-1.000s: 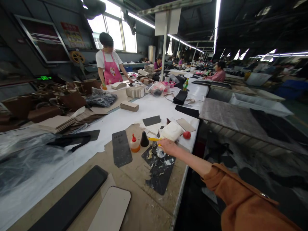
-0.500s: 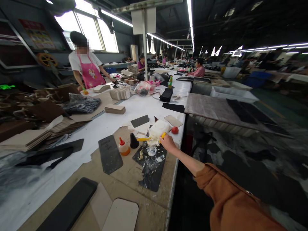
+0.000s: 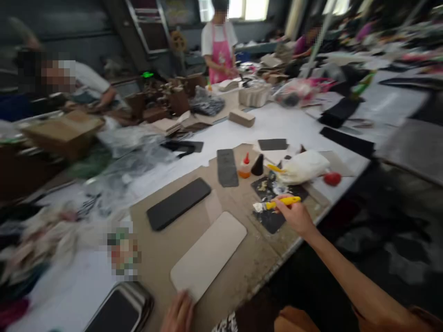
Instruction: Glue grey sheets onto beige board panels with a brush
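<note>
My right hand (image 3: 296, 216) grips a brush (image 3: 289, 200) by its yellow handle. White paste coats its bristles, which are over the smeared dark sheet (image 3: 273, 222). At the near edge of a beige rounded panel (image 3: 209, 256), my left hand (image 3: 179, 311) rests with fingers stretched out, slightly blurred. A black rounded panel (image 3: 178, 203) lies beyond the beige one. Past the smeared sheet is a white container (image 3: 304, 167) with a second yellow handle (image 3: 276, 168) sticking out. A red-capped bottle (image 3: 244, 168) of orange liquid stands beside a black cone (image 3: 258, 165).
A red round object (image 3: 332, 178) sits near the table's right edge. Stacked dark panels (image 3: 119, 309) lie at the near left. Plastic wrap (image 3: 138, 147) and a cardboard box (image 3: 64, 129) crowd the left. One co-worker (image 3: 219, 46) stands across the table; another (image 3: 79, 80) bends at the left.
The view has swung left and down. My right hand has drawn the brush from the white container toward me. My left hand has come into view at the beige panel.
</note>
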`<action>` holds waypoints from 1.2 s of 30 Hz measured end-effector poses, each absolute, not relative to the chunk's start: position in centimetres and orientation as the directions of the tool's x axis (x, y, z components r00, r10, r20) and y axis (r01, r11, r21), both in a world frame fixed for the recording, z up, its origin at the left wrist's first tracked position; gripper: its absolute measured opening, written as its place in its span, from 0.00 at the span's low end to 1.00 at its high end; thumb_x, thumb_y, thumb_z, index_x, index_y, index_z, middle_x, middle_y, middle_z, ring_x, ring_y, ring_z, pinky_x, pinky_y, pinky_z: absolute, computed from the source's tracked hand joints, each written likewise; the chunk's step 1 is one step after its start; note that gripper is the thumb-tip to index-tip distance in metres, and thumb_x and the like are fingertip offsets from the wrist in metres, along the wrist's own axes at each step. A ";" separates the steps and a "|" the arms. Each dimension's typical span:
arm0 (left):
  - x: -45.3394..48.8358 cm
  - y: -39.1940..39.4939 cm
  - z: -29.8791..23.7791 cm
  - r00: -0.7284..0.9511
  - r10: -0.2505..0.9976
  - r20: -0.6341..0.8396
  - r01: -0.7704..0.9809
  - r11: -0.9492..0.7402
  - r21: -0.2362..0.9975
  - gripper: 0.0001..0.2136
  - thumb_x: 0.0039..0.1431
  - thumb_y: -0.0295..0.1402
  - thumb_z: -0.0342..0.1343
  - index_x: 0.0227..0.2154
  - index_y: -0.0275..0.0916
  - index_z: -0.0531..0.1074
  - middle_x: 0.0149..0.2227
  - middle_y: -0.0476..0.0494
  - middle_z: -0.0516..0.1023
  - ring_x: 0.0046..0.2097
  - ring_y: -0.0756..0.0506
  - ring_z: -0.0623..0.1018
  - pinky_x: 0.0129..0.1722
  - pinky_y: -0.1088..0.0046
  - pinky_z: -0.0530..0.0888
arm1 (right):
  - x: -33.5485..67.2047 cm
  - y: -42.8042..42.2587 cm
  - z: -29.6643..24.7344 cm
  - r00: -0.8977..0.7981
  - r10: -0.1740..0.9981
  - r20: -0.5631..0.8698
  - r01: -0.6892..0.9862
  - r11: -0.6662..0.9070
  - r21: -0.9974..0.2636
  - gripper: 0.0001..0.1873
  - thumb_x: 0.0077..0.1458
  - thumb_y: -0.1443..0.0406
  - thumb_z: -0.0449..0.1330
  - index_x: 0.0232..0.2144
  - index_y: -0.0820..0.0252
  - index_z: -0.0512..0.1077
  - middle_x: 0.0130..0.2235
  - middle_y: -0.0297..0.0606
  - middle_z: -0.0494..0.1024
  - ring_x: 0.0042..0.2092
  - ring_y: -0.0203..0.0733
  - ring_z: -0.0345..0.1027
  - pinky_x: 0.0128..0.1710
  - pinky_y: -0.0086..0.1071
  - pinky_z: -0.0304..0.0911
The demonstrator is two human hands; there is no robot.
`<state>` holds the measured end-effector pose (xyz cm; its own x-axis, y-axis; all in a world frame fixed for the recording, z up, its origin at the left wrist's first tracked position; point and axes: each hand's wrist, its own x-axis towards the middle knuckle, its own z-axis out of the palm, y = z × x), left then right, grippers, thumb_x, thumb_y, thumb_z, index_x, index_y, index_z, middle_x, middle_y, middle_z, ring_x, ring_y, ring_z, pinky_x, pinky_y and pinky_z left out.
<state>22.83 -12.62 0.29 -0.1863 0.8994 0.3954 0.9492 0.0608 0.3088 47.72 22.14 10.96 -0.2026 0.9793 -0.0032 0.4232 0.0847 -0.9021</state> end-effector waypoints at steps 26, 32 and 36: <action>22.4 -15.2 -0.2 -0.348 0.852 0.390 0.917 0.223 0.331 0.12 0.57 0.34 0.52 0.43 0.36 0.70 0.44 0.38 0.75 0.49 0.42 0.73 0.46 0.62 0.75 | 36.0 12.7 5.5 -0.533 0.842 0.084 0.571 0.431 -0.699 0.24 0.55 0.47 0.47 0.33 0.61 0.69 0.29 0.40 0.75 0.28 0.41 0.68 0.31 0.32 0.61; 22.4 -15.1 -0.6 -0.316 0.845 0.432 0.934 0.196 0.300 0.12 0.57 0.33 0.51 0.43 0.35 0.69 0.44 0.37 0.75 0.49 0.41 0.73 0.45 0.62 0.75 | 37.5 15.6 5.5 -0.476 0.858 0.192 0.659 0.493 -0.568 0.23 0.56 0.49 0.46 0.32 0.60 0.69 0.30 0.41 0.75 0.29 0.41 0.69 0.31 0.32 0.61; 22.4 -15.1 -0.7 -0.307 0.844 0.440 0.942 0.202 0.269 0.12 0.58 0.33 0.50 0.43 0.35 0.69 0.44 0.37 0.74 0.49 0.41 0.73 0.45 0.62 0.75 | 35.1 10.7 5.9 -0.629 0.746 0.219 0.493 0.600 -0.629 0.16 0.59 0.56 0.46 0.33 0.60 0.69 0.34 0.42 0.75 0.37 0.42 0.69 0.39 0.33 0.63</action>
<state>22.37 -15.14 -0.70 -0.3068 0.8438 0.4403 0.9416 0.2019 0.2694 35.06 10.70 5.94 -0.6289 0.7460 0.2189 0.4933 0.6005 -0.6294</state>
